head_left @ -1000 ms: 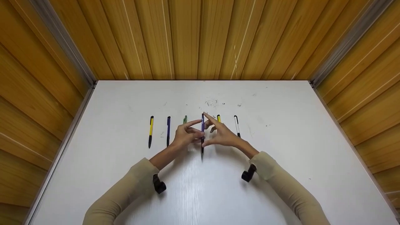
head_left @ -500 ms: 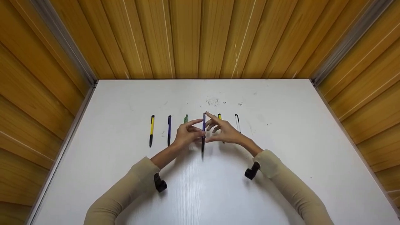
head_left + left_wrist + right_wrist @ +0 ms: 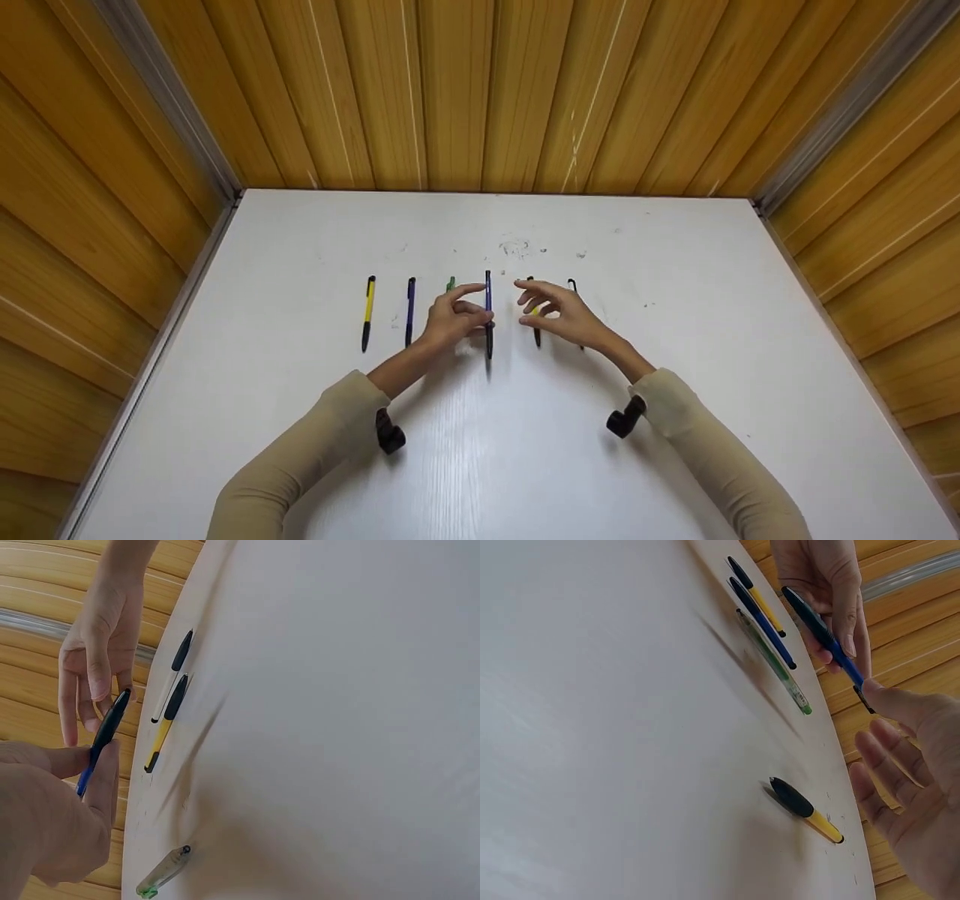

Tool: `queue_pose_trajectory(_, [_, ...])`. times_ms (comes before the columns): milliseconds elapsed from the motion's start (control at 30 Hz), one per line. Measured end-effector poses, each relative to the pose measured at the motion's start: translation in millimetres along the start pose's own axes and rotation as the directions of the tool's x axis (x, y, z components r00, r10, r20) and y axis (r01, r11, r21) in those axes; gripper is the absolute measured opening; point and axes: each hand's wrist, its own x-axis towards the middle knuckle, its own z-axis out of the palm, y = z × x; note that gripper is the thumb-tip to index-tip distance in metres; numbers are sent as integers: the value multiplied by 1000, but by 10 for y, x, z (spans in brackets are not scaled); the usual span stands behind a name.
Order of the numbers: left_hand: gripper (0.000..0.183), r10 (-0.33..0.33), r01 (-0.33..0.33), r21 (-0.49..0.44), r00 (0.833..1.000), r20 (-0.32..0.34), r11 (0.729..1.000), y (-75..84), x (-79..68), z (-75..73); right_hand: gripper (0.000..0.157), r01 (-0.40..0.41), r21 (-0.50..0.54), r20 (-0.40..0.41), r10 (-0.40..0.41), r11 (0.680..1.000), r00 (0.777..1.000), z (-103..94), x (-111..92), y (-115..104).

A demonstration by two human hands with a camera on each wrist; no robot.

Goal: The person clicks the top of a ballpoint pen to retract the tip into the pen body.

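A person in beige sleeves (image 3: 292,457) works w/ bare hands over a white worktop (image 3: 480,480) set w/ a row of pens, as seen by the head cam. The L hand (image 3: 452,321), at 9 o'clock of the blue pen (image 3: 488,298), pinches it, grip clamped on the barrel btwn thumb & fingers. The blue pen is held just above the worktop, black end twd 6 o'clock, its shadow falling apart from it. The R hand (image 3: 566,313) hovers at 3 o'clock, near the blue pen w/ a gap btwn; its grip is apart, thumb spread from loosely bent fingers. Partly behind that hand, also at 3 o'clock, lie the inner yellow pen (image 3: 537,335) &, farther out, the white pen (image 3: 573,286). Twd 9 o'clock: the green pen (image 3: 451,284), mostly hidden by the L hand, then the twin blue pen (image 3: 410,304) & outer yellow pen (image 3: 368,311), each apart from its neighbor. Scuffs (image 3: 514,248) mark the worktop nr 12 o'clock; a wood wall (image 3: 450,97) stands beyond.
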Motion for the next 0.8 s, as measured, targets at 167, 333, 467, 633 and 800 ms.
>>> queue_pose_trajectory(167, [57,-3,3,39,1000,0,999,14,38,72,53,-22,-31,-31,21,999,999,-96,-95,43])
queue_pose_trajectory(333, [60,-49,52,99,998,-34,994,8,114,115,52,-64,-41,-44,63,997,997,-147,-170,76])
queue_pose_trajectory(467, [57,-80,87,115,995,-57,990,-7,168,129,51,-93,-47,-55,91,994,994,-161,-226,94])
queue_pose_trajectory(633, [51,-93,105,131,992,-89,986,-37,223,122,49,-92,-43,-47,90,995,995,-193,-274,-15])
queue_pose_trajectory(800, [49,-80,93,191,994,-73,977,-57,268,108,46,-106,-24,-53,105,994,993,-239,-324,-224])
